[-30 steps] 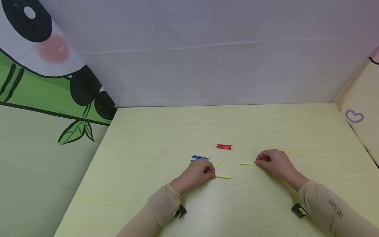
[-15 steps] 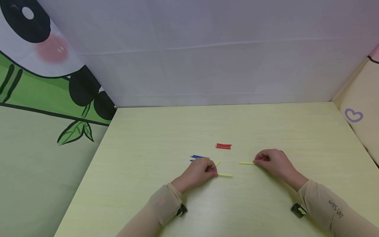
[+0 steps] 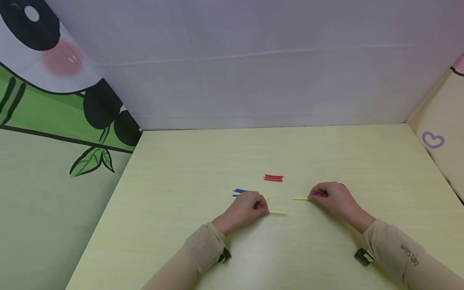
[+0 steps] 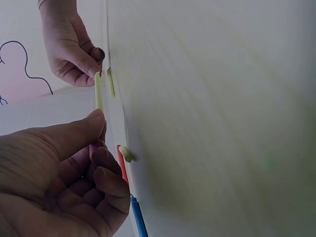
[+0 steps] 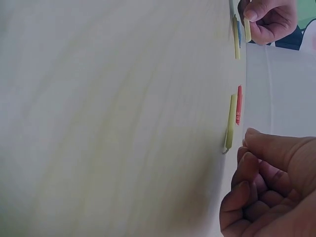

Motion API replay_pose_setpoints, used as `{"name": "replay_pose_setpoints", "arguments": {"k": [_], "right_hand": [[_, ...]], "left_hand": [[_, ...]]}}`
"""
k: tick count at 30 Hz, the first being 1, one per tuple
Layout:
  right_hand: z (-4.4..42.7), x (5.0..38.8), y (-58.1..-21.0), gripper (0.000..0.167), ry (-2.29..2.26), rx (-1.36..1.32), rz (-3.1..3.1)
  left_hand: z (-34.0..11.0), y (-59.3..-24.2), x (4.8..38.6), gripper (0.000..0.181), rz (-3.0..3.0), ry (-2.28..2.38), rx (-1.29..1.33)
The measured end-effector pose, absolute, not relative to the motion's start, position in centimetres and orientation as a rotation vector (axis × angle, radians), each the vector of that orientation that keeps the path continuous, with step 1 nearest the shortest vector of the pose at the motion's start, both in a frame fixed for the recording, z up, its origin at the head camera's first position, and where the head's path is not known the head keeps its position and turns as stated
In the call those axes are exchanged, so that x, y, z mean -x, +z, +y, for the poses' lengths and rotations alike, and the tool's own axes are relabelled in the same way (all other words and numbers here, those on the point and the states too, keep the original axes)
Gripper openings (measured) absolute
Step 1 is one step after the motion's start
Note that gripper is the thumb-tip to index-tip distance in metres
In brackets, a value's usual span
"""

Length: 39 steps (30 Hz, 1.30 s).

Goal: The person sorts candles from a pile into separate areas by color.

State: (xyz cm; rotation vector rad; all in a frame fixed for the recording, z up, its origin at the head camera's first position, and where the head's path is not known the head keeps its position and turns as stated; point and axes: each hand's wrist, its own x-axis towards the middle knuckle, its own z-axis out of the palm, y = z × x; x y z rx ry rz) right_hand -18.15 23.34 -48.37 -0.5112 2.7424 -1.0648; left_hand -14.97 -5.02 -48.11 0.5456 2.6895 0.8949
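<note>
My left hand (image 3: 243,212) pinches a yellow candle (image 3: 278,213) at one end; in the left wrist view this candle (image 4: 98,91) stands out from thumb and forefinger, above the table. Just behind the hand lies a second yellow candle (image 3: 268,197), mostly hidden by it. To the right, a third yellow candle (image 3: 300,198) rests on the table. My right hand (image 3: 333,199) is at that candle's right end, fingers bent, thumb near forefinger. In the right wrist view the candle (image 5: 231,121) lies beside the fingertips, not between them.
Several red candles (image 3: 273,178) lie side by side farther back. Blue candles (image 3: 240,190) lie beyond my left hand, partly covered by it. The pale wooden table (image 3: 203,161) meets a white cloth backdrop (image 3: 253,88). Printed panels stand at the left and right.
My left hand has moved slightly right and away from me with its yellow candle. My right hand has shifted a little left, covering more of the candle's end, which stays put.
</note>
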Motion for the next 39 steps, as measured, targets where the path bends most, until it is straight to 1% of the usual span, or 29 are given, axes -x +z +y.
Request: {"name": "replay_pose_setpoints", "arguments": {"k": [9,26,39], "right_hand": [[22.6,16.5,-48.5,0.004,-1.055,0.474,2.736],[22.3,15.7,-48.8,0.006,-1.077,0.466,2.717],[21.5,14.7,-48.4,0.005,-1.091,0.468,2.69]], "left_hand": [[-5.3,-47.9,14.2,0.011,2.688,0.871,-0.561],[-4.4,-48.1,14.8,0.011,2.685,0.887,-0.536],[-3.9,-48.0,15.1,0.01,2.699,0.906,-0.53]]}}
